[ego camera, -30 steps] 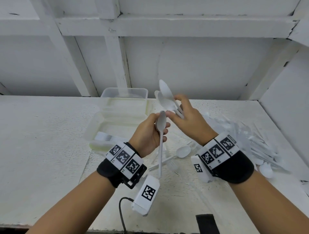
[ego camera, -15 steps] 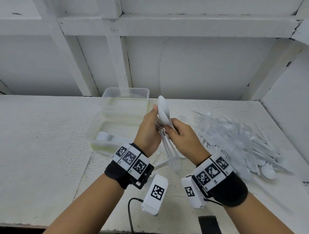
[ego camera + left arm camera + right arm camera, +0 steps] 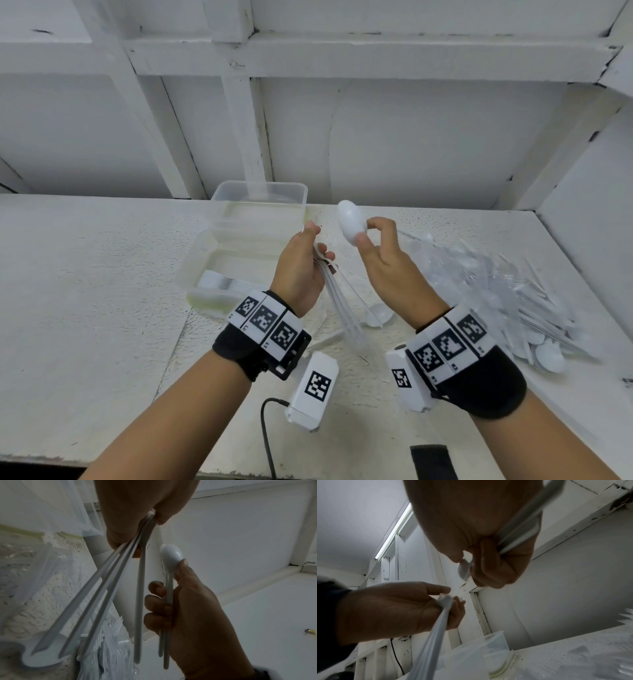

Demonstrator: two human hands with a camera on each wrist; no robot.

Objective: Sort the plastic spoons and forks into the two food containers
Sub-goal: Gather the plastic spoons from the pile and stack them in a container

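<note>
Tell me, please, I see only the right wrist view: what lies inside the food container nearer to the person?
Observer: In the head view, the near container holds stacked forks.
Operator: Is the other hand's bundle one piece?
Observer: No; the left wrist view shows the left hand gripping several handles that fan apart.
Operator: Where is the unsorted cutlery?
Observer: The head view shows a loose pile on the table, right of the right hand and its spoons.
</note>
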